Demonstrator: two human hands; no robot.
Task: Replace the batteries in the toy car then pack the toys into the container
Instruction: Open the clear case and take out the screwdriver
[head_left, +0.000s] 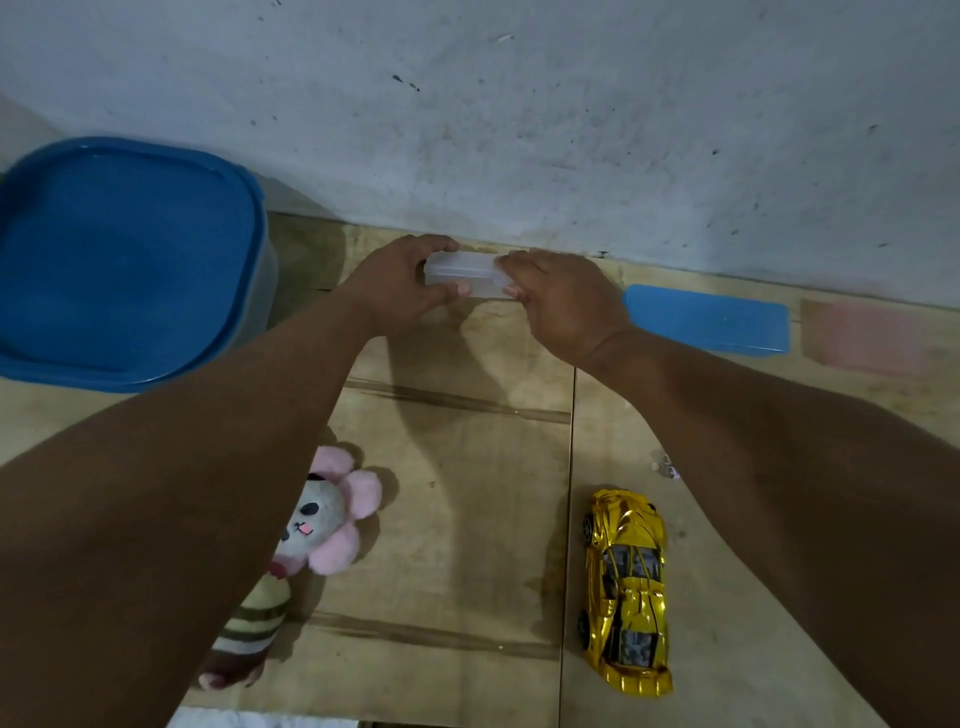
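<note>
Between both sets of fingertips sits small clear plastic case (464, 274), long axis running left-right, left hand (402, 283) pinching one end, right hand (563, 301) the other, fingers curled on it; toy car (626, 590) lies well behind, nearer right arm.

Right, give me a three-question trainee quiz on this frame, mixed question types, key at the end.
1. True or false: the gold toy car is held in the right hand.
2. What do both hands grip? A) the small clear plastic box B) the flat blue lid C) the plush toy
3. Fill in: the large container on the left is covered by a ____ lid.

Key: 1 false, it lies on the floor. 2 A, the left hand at one end, the right at the other. 3 blue.
</note>
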